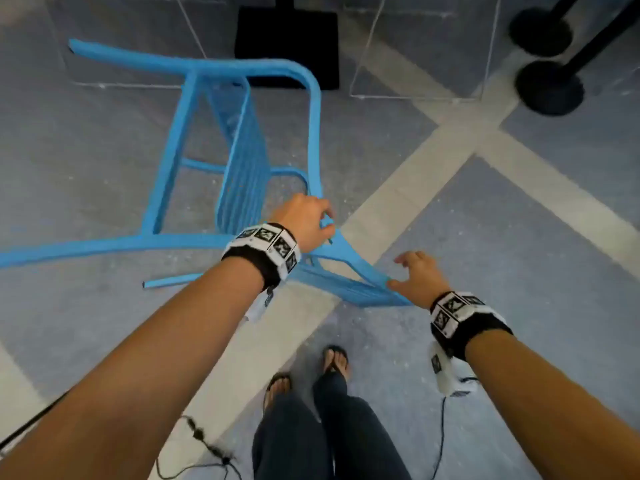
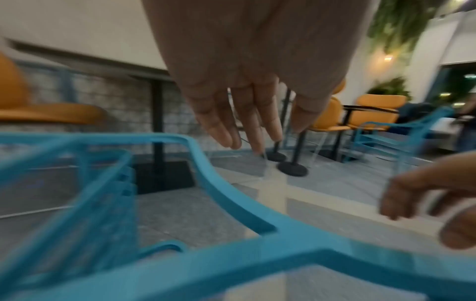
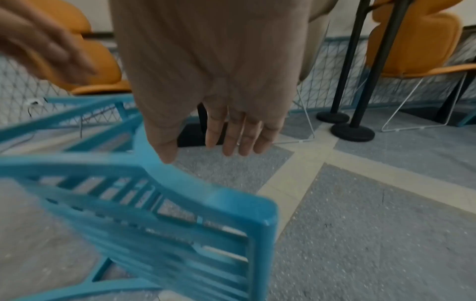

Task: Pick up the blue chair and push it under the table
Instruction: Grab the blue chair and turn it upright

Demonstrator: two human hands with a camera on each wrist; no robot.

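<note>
Chair on its side, hands just arriving — task barely begun.

The blue chair (image 1: 242,161) lies tipped over on the floor, legs pointing left, backrest nearest the person; it's not lifted yet, and the worktop's black base (image 1: 287,46) stands beyond it, so righting, carrying & pushing under are all left. Left hand (image 1: 304,220) sits at the frame's bend w/ fingers loosely bent; the wrist view shows them extended, nothing clasped. Right hand (image 1: 417,278) is spread wide — thumb touching the backrest's corner, no grip.
</note>
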